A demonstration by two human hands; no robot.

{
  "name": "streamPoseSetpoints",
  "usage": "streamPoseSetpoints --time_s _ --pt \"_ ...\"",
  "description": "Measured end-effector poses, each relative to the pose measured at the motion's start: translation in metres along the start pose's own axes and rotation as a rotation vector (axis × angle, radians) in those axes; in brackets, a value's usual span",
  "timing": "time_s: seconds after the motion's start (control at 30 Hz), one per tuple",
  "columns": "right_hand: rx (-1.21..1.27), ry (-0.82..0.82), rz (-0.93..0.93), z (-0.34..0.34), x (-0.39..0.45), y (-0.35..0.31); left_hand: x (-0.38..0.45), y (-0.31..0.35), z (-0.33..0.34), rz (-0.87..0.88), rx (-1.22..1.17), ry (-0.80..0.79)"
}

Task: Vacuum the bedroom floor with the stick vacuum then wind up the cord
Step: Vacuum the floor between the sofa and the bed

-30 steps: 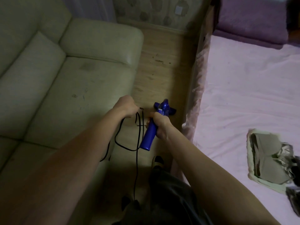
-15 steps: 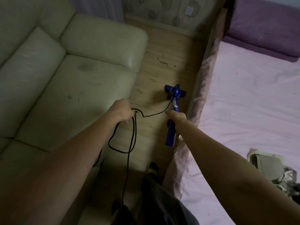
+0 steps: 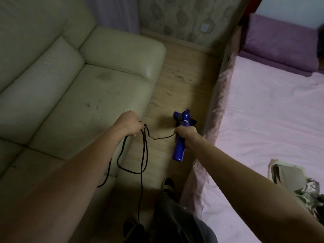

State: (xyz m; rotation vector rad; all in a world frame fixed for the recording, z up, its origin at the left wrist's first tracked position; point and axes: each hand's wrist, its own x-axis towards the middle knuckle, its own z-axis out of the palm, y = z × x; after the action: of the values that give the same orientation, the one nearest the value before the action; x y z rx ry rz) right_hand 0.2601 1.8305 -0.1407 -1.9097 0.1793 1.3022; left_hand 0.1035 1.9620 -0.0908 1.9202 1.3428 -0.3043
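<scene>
Head view: no readable writing on vacuum (image 3: 180, 137)

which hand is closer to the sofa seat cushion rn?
Left. The left hand grips the black cord right at the front edge of the sofa seat cushion. The right hand holds the blue vacuum across the floor strip, beside the bed.

The room is dim, with a flat, greenish cast and no glare. The pale bed (image 3: 263, 120) on the right is the brightest area; the near floor (image 3: 175, 88) and forearms fall into deep shadow. A soft shadow lies left of the vacuum (image 3: 182, 130). Detail is soft and grainy, and wide-angle distortion bends the edges.
</scene>
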Motion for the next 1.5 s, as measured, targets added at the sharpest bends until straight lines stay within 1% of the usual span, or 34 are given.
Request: streamPoseSetpoints --time_s 0.1,0.2,0.3,0.4,0.47,0.73,0.87,1.0,1.17,1.37,1.5 --pt "0.041 -0.058 0.026 0.019 -0.044 0.026 -0.019 -0.02 -0.004 0.016 0.025 0.026" --pt "0.021 -0.1 0.009 0.039 -0.088 0.055 -0.038 -0.039 -0.008 0.047 0.043 0.045" --pt "-0.069 -0.156 0.036 0.047 -0.118 0.08 -0.054 -0.05 -0.008 0.09 0.026 0.037" --pt "-0.211 -0.199 0.065 0.046 -0.14 0.108 -0.07 -0.058 -0.007 0.125 0.023 0.011" --pt "-0.279 -0.201 0.047 0.047 -0.146 0.123 -0.078 -0.063 -0.008 0.139 0.021 -0.006" --pt "-0.282 -0.129 0.012 0.052 -0.141 0.152 -0.084 -0.076 -0.006 0.152 0.029 -0.033" --pt "-0.275 -0.091 -0.017 0.067 -0.119 0.133 -0.075 -0.08 -0.008 0.132 0.078 -0.03" --pt "-0.293 -0.071 -0.056 0.083 -0.086 0.092 -0.059 -0.085 -0.017 0.096 0.098 0.012" --pt "-0.368 -0.034 -0.081 0.086 -0.033 0.041 -0.027 -0.086 -0.033 0.014 0.091 0.032" --pt "-0.471 0.039 -0.087 0.064 0.028 -0.004 0.009 -0.07 -0.038 -0.05 0.069 -0.007" --pt "-0.553 0.05 -0.058 0.043 0.064 -0.028 0.027 -0.059 -0.028 -0.068 0.066 -0.031"
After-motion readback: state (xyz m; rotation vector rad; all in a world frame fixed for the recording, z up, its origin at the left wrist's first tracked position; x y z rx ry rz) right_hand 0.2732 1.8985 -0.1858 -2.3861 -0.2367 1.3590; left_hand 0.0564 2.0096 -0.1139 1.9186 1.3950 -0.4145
